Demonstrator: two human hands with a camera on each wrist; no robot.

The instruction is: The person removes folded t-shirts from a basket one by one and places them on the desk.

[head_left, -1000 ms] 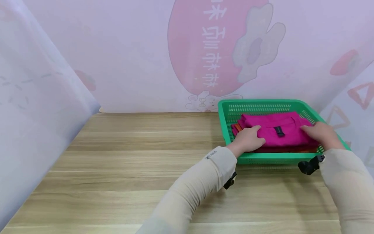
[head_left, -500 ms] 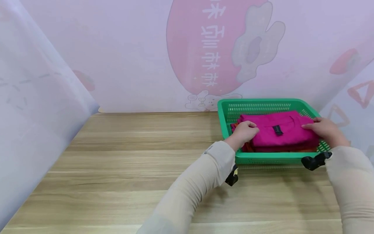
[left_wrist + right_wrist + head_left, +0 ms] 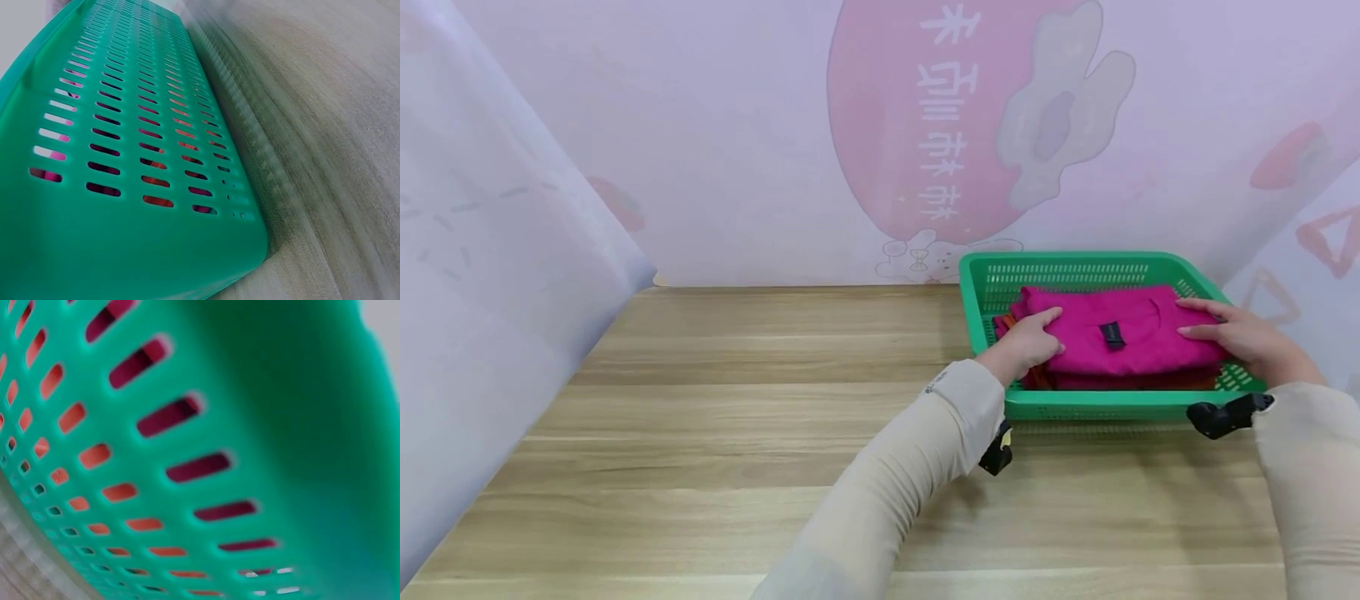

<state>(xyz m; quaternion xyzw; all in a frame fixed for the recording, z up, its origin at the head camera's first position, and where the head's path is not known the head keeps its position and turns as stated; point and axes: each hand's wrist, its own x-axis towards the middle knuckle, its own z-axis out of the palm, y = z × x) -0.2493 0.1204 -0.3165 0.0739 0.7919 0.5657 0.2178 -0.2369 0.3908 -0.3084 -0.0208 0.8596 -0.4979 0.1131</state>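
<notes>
A folded magenta shirt [image 3: 1138,346] with a black neck label [image 3: 1112,336] lies on top of other folded clothes in a green plastic basket [image 3: 1097,407]. My left hand [image 3: 1022,343] reaches over the basket's left front corner. Its thumb and forefinger are spread on the shirt's left side; the other fingers are hidden. On the opposite side my right hand [image 3: 1251,337] touches the shirt with thumb and fingers fairly straight and apart. Both wrist views show the basket's slotted wall [image 3: 131,219], with magenta and orange cloth [image 3: 94,456] behind the slots; neither shows a hand.
The basket stands at the back right of a wood-grain table [image 3: 715,433], close to a printed pink curtain [image 3: 737,150]. More curtain hangs at the left and right sides. A black wrist device [image 3: 1228,415] sits under the right cuff, just in front of the basket.
My left thumb and forefinger came together on the shirt and have spread apart again. The right hand has shifted slightly rightward, its fingers straighter. The shirt's top looks a little more spread out.
</notes>
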